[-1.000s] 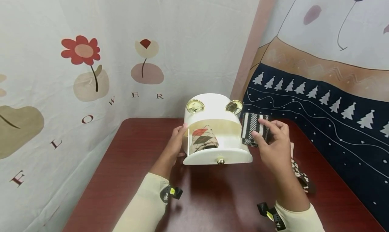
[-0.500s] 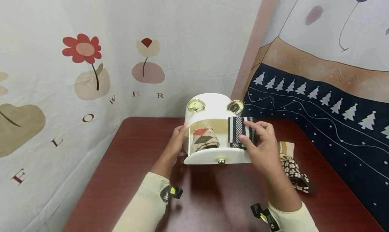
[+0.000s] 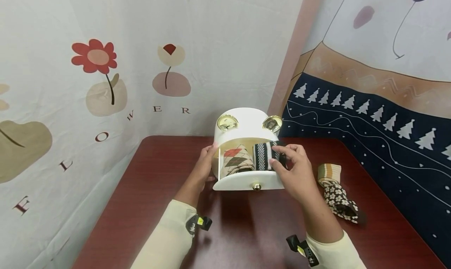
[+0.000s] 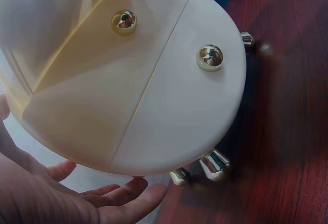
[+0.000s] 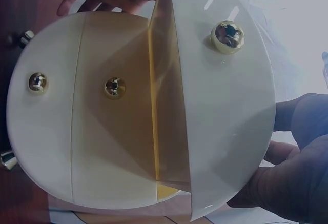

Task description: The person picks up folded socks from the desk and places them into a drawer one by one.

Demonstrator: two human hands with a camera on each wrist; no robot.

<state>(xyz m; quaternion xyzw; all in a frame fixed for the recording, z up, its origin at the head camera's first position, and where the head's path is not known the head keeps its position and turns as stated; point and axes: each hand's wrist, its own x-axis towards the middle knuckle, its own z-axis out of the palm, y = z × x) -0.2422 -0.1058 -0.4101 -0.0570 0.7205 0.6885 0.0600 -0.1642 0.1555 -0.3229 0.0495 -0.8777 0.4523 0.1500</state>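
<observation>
A white alarm-clock-shaped storage box (image 3: 246, 120) has its top drawer (image 3: 251, 181) pulled out. A rolled argyle sock (image 3: 238, 161) lies in the drawer's left side. My right hand (image 3: 297, 171) pinches a rolled black-and-white striped sock (image 3: 262, 156), lowered into the right side beside the argyle one. At the left side of the box, my left hand (image 3: 202, 165) holds it, thumb near the drawer's edge and fingers along the side, as the left wrist view shows. In the right wrist view the drawer front (image 5: 228, 116) hides both socks.
To the right on the dark red table (image 3: 169, 171) lie a tan striped rolled sock (image 3: 329, 174) and a black-and-cream flowered sock (image 3: 339, 201), touching each other. Lower drawers with gold knobs (image 4: 210, 57) stay shut. A printed cloth backdrop (image 3: 225, 57) stands behind.
My right hand has moved left with the striped sock, from beside the box to inside the drawer. The tan and flowered socks have come into fuller view. My left hand stays put.
</observation>
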